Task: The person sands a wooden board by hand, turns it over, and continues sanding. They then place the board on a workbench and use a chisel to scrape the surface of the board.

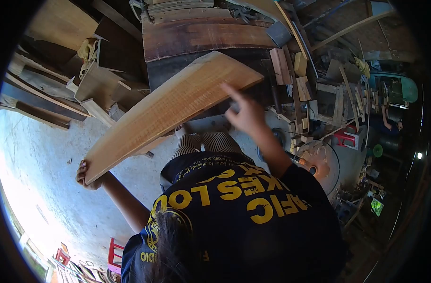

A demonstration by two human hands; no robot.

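A long, pale-brown wooden board (168, 106) slants across the view from lower left to upper right, its far end cut at an angle. My left hand (89, 177) is closed around the board's lower-left end, with fingertips showing over its edge. Close to the right end is my right hand (247, 112), slightly blurred. Its index finger is stretched out over the board's face, and the other fingers are partly curled with nothing in them. Whether the fingertip touches the wood I cannot tell.
Beyond the board stands a workbench (201, 40) with a reddish-brown wooden top. Wood offcuts (95, 89) are stacked at the left, and wood blocks (302, 87) lie at the right. A round fan (314, 167) and a red stool (347, 137) stand on the right. Another person (390, 123) is at far right.
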